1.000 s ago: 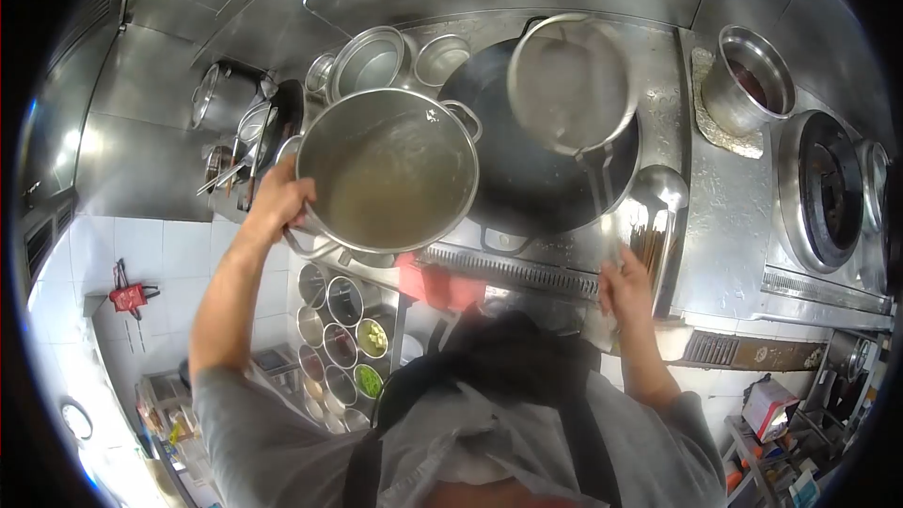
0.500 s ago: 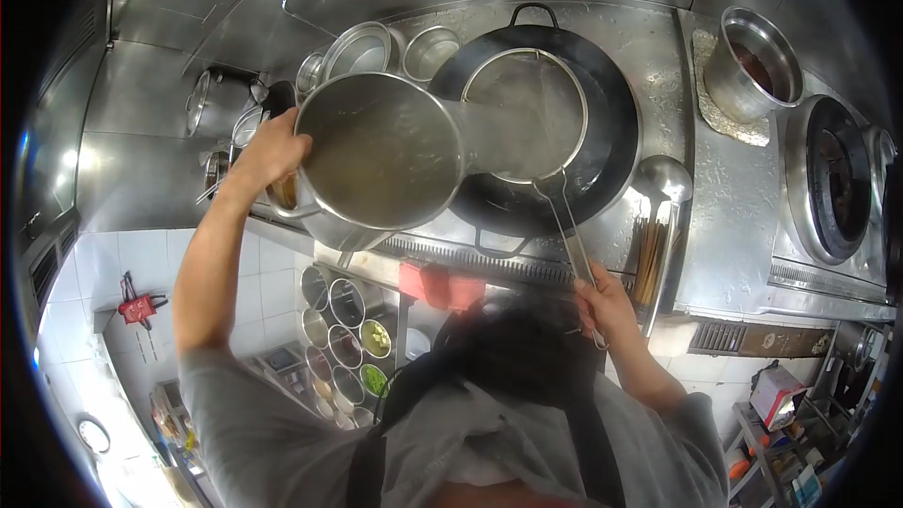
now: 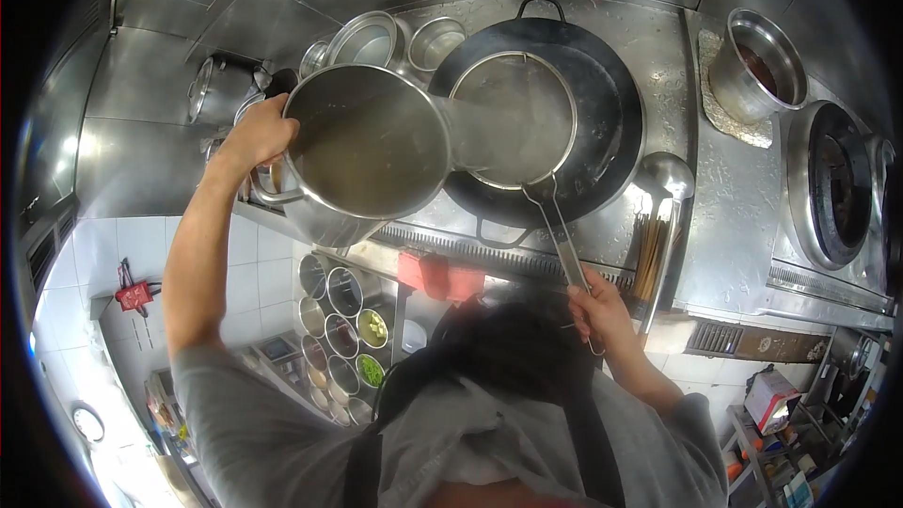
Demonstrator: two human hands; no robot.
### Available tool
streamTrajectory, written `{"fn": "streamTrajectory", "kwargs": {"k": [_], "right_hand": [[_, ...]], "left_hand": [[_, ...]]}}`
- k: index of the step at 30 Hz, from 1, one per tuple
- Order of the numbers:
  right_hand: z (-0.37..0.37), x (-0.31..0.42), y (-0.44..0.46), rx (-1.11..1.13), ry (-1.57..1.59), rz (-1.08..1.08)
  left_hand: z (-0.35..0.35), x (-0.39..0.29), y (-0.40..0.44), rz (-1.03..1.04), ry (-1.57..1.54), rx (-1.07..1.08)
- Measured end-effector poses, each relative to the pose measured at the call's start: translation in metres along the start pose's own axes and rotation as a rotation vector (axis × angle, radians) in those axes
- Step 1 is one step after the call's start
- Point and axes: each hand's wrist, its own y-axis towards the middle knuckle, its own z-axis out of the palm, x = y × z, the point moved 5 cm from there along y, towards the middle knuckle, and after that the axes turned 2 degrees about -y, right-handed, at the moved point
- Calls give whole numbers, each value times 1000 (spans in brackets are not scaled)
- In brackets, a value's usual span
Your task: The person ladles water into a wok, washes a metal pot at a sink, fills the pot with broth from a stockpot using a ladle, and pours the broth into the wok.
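My left hand is closed on the rim side of a large steel pot, which tilts to the right with liquid inside. Liquid streams from its lip into a round mesh strainer. Beneath the strainer sits a dark wok with two loop handles, its contents partly hidden by the strainer and steam. My right hand is wrapped round the strainer's long handle.
A ladle and bamboo chopsticks lie right of the wok. Farther right are a steel pot of dark liquid and another wok. Steel bowls stand behind; ingredient tins and a red cloth are in front.
The pot and my left hand have shifted slightly left and up. The strainer has moved a little left with my right hand, while the liquid keeps pouring.
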Motion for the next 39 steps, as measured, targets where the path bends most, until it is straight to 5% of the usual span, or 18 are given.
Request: {"fn": "streamTrajectory", "kwargs": {"k": [6,10,15,39], "right_hand": [[1,1,0,6,1,2],[2,-3,3,15,-7,12],[5,-2,4,5,-21,11],[7,2,12,9,7,6]], "left_hand": [[2,4,9,130,113,-109],[3,4,7,2,124,-27],[8,13,23,159,200,-189],[2,7,42,140,231,-179]]}}
